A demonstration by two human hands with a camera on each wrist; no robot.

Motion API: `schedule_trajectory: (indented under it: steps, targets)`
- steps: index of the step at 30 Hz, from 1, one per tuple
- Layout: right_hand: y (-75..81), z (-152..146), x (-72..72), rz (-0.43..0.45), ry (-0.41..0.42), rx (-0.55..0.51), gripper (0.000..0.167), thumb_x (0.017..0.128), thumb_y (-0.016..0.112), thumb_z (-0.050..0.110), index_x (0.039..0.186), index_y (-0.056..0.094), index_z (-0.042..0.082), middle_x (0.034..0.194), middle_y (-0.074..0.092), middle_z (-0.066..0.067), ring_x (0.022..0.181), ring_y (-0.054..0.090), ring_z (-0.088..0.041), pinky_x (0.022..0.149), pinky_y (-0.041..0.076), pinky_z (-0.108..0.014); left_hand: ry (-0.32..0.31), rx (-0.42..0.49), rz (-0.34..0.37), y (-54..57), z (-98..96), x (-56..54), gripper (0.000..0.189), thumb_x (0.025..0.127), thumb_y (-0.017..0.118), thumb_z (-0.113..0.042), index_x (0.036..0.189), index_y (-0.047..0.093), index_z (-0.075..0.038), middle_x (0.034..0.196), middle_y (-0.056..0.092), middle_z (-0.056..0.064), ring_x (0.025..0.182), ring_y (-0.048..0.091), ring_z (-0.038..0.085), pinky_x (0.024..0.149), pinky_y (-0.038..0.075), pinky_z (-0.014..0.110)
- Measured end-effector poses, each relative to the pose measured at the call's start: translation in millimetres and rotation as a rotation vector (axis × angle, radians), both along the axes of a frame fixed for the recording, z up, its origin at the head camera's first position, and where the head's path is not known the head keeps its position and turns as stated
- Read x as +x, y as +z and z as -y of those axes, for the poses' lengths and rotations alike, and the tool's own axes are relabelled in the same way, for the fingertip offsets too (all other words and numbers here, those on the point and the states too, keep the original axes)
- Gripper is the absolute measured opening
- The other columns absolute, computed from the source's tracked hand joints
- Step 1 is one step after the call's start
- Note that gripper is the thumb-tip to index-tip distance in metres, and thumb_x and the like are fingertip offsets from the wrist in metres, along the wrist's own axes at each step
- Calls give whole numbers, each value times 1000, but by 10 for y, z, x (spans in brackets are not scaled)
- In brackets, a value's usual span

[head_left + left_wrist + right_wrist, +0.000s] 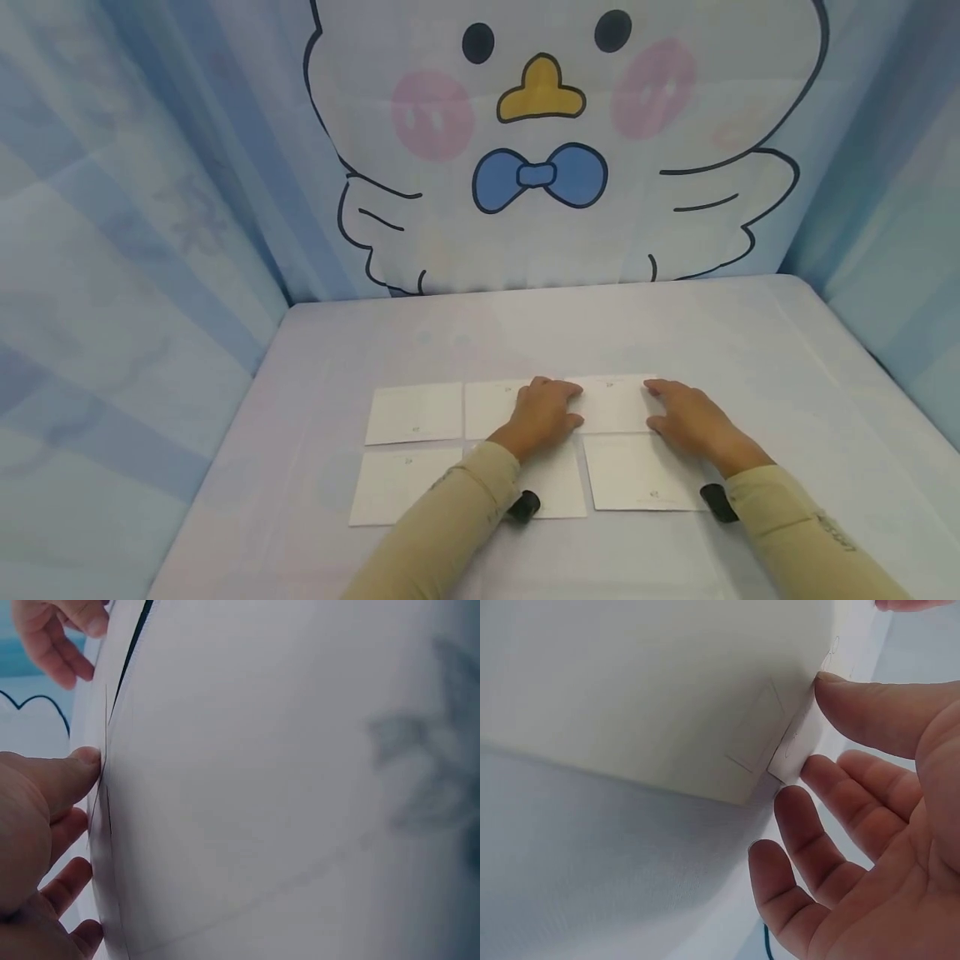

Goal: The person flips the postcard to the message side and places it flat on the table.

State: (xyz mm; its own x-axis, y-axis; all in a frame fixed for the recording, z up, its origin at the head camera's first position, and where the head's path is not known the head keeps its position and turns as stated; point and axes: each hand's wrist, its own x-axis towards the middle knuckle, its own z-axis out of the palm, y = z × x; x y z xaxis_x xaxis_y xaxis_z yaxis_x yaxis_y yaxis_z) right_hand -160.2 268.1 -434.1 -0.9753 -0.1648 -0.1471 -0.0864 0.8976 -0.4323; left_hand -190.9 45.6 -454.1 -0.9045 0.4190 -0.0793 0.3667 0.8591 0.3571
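Several white cards lie in two rows on the table. My left hand (pixel 540 412) rests at the left edge of the upper right card (pixel 611 407), over part of the upper middle card (pixel 486 407). On the other side of that upper right card my right hand (pixel 693 421) touches its right edge, fingers loosely spread. In the right wrist view the thumb (pixel 855 709) meets a card's edge, with the other fingers relaxed beyond it. The left wrist view shows the left thumb (pixel 71 776) at a card edge and its fingers apart. Below sits the lower right card (pixel 637 475).
The upper left card (pixel 412 412) and lower left card (pixel 397 483) lie to the left. My left forearm covers part of the lower middle card (pixel 558 487). Black wrist devices (pixel 523 506) hang under both wrists. A printed curtain (pixel 525 242) stands behind the pale table (pixel 300 467).
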Motion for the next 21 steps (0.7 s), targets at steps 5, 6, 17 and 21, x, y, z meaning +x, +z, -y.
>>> schedule_trajectory:
  steps: [5,6,17,21]
  targets:
    - [-13,17,15,-14,-3,-2,58,91,68,7,140,45,-13,141,45,-36,130,41,-54,106,33,-64,-15,21,-4,-8,19,-5,46,94,71,-30,137,62,-17,134,63,-5,128,50,20,106,39,36]
    - [-15,16,19,-18,0,-5,58,91,68,7,140,45,-13,140,46,-36,130,41,-54,105,33,-65,-15,30,-6,-15,25,-7,46,94,72,-30,137,62,-16,134,62,-4,128,51,20,107,39,35]
    - [-55,9,36,-49,12,-21,57,91,68,7,139,46,-13,140,48,-34,129,42,-53,105,34,-64,-3,90,-10,-46,56,21,50,93,73,-27,140,58,-17,139,59,-6,130,48,18,109,36,35]
    - [-84,-9,43,-58,1,-35,57,91,68,9,139,47,-13,139,48,-34,129,43,-54,104,35,-64,-11,37,-83,-29,73,60,51,95,69,-33,143,55,-20,146,52,-8,133,44,17,106,36,41]
